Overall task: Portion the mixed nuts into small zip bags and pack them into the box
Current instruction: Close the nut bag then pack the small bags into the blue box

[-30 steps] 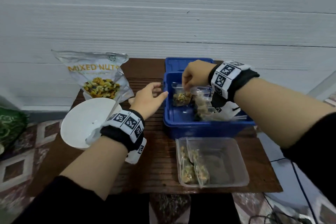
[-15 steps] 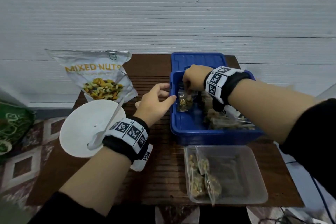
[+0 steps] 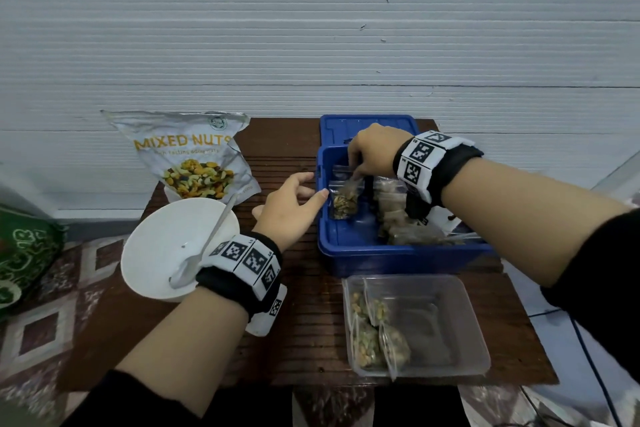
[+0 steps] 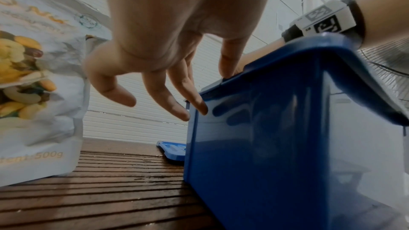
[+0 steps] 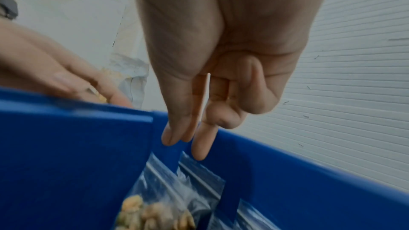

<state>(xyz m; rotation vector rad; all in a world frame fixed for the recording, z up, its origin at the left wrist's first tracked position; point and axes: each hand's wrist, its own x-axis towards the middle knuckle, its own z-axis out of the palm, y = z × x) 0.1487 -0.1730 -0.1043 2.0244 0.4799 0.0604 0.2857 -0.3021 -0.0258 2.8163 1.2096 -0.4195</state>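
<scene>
A small zip bag of nuts (image 3: 344, 200) (image 5: 155, 212) stands upright in the left part of the blue box (image 3: 398, 253) (image 4: 276, 146) (image 5: 66, 146). My right hand (image 3: 358, 174) (image 5: 186, 146) hangs just above its top edge, thumb and forefinger straight and pointing down with nothing pinched between them, the other fingers curled. My left hand (image 3: 311, 188) (image 4: 177, 97) is spread open, and its fingertips (image 4: 199, 107) touch the box's left wall and rim. More filled bags (image 3: 401, 215) lie in the box's right part, partly hidden by my right wrist.
The big mixed nuts pouch (image 3: 194, 156) (image 4: 33, 76) stands at the back left. A white bowl (image 3: 156, 253) with a spoon (image 3: 207, 243) sits before it. A clear tray (image 3: 457, 322) near the front edge holds several filled bags (image 3: 374, 333). The blue lid (image 3: 367, 128) lies behind the box.
My right hand has brought the bag down into the box's left part and its fingers have come off it. My left hand has shifted right onto the box's left rim.
</scene>
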